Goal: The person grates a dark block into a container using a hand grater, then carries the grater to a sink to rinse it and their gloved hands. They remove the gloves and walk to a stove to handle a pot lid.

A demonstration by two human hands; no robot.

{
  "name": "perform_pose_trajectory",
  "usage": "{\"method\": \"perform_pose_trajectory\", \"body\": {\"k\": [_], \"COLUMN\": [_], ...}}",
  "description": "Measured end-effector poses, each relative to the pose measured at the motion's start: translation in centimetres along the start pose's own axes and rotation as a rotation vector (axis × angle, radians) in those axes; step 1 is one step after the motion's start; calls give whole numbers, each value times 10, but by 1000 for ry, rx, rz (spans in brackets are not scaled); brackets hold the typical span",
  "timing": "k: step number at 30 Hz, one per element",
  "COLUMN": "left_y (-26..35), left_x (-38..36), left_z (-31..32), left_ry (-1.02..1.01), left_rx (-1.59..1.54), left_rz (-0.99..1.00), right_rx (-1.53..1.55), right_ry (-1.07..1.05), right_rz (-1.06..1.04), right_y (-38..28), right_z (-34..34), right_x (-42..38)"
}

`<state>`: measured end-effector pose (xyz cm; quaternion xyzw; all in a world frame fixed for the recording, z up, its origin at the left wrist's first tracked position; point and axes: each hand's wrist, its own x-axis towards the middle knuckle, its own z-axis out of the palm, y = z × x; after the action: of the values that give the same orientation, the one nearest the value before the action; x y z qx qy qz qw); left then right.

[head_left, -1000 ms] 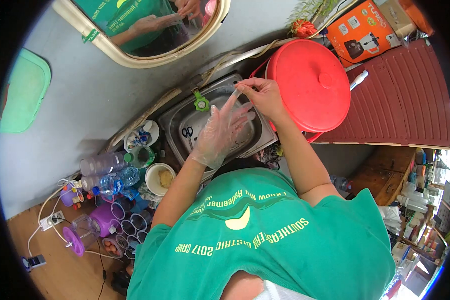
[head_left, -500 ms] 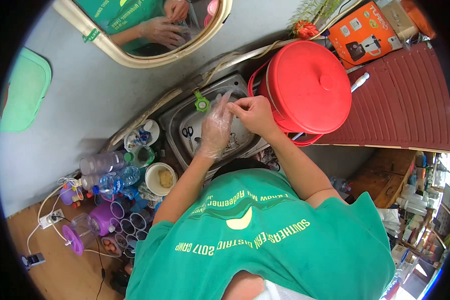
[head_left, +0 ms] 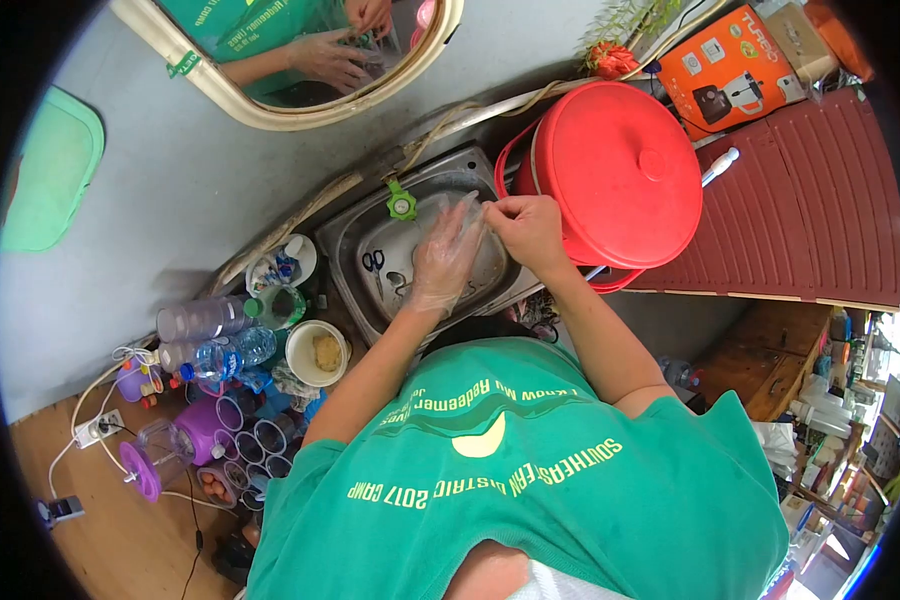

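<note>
My left hand (head_left: 442, 264) wears a clear plastic glove (head_left: 458, 228) and is held over the metal sink (head_left: 342, 240), fingers stretched out and slightly apart. Beside it, my bare right hand (head_left: 528, 232) pinches the loose tip of the glove between thumb and finger. Dark-handled scissors (head_left: 373, 262) lie in the sink basin, with other small items near them partly covered by my left hand. A green tap handle (head_left: 401, 205) sits at the sink's back edge.
Right of the sink stands a large red lidded bucket (head_left: 615, 180). On the left are a white tub (head_left: 317, 353) with beige contents, plastic bottles (head_left: 235, 357), several clear cups (head_left: 260, 440) and a purple blender (head_left: 160, 460). A mirror (head_left: 300, 60) hangs above.
Both hands have shifted slightly to the right. The left hand's fingers are spread wider, and the right hand still pinches the glove's tip.
</note>
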<state>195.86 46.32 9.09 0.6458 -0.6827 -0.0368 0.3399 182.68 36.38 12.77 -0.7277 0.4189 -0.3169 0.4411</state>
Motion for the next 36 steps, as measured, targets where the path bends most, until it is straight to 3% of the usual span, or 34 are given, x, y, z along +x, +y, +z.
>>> {"method": "perform_pose_trajectory", "body": {"k": [2, 3, 5, 7, 9, 10, 11, 12, 13, 15, 17, 19, 21, 23, 25, 27, 31, 33, 36], "left_y": [9, 5, -5, 0, 11, 17, 22, 24, 25, 28, 29, 22, 26, 31, 19, 16, 24, 30, 27], "left_x": [2, 0, -1, -5, 0, 5, 9, 12, 15, 19, 24, 18, 18, 18, 6, 5, 19, 26, 28], "left_z": [-3, 3, 14, 16, 1, -9, -18, -24, -28, -31, -29, -15, -20, -29, -14, -10, -24, -32, -30], "left_ry": [-22, -21, -54, -80, -109, -175, -240, -237, -241, -246, -409, -400, -390, -387, -357, -323, -324, -309, -195], "left_rx": [-325, -325, -236, -313, -391, -201, -12, -13, 131, 273, 233, 182, 130, 168, 151, 133, 210, 292, 152], "left_rz": [-192, -192, 32, -34, -101, -60, -19, -22, 75, 170, 79, 48, 18, 150, 143, 138, 166, 199, 220], "right_rx": [1, 3, -36, -76, 21, 19, 244, 468, 465, 304, 311, 320, 479, 533, 585, 244, 320, 256, 184], "right_ry": [21, 45, 105, 163, 79, 76, 2, -71, -73, -324, -323, -325, -109, -99, -86, -342, -389, -172, -101], "right_rz": [5, 11, 10, 11, 113, 114, 306, 498, 498, 667, 592, 517, 376, 459, 544, 527, 551, 449, 271], "right_y": [0, -1, -8, -2, 17, 20, 18, 17, 18, 21, 32, 51, 58, 48, 28, 17, 22, 27, 11], "right_z": [-4, -7, -16, -24, -26, -27, -28, -29, -27, -19, -2, 9, 12, 2, -3, 4, 12, 7, -1], "right_x": [4, 6, 12, 17, 21, 21, 20, 19, 19, 16, 15, 17, 27, 34, 35, 30, 39, 54, 58]}}
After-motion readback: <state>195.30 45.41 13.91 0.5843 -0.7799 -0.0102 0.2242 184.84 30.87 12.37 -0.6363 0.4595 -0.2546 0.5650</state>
